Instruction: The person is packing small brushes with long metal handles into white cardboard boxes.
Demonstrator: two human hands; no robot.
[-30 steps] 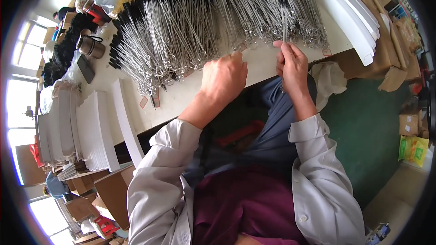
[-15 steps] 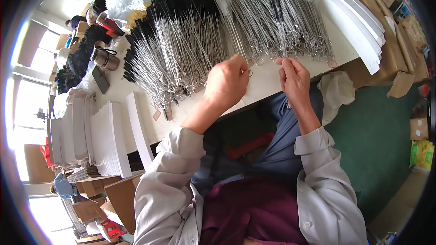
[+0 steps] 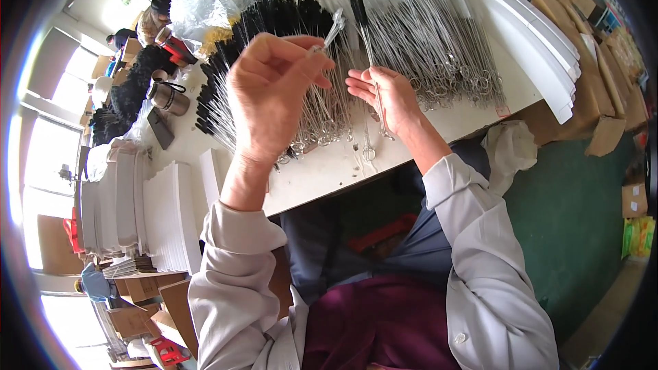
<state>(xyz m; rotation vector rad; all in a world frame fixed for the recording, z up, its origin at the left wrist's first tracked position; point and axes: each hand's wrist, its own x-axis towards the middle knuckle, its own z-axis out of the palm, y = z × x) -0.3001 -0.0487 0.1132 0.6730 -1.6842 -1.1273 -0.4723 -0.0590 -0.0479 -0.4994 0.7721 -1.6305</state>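
Note:
My left hand (image 3: 274, 89) is raised above the white table (image 3: 329, 171), pinching a thin wire-handled brush (image 3: 330, 31) at its twisted metal end. My right hand (image 3: 387, 99) is lifted beside it, palm up, holding another wire brush (image 3: 367, 55) whose black bristle tip points away and whose looped end hangs past my wrist. Under both hands lies a wide spread of the same wire brushes (image 3: 425, 48), with black bristles (image 3: 274, 17) at the far side and ring ends toward me.
Stacks of white foam sheets (image 3: 164, 212) stand at the left and further white sheets (image 3: 534, 34) at the right. A metal mug (image 3: 166, 98), a clear plastic bag (image 3: 202, 10) and cardboard boxes (image 3: 610, 116) sit around the table. Green floor lies to my right.
Both hands have lifted off the brush pile toward the camera. The left now pinches a brush up high, and the right has turned palm up with a brush in it.

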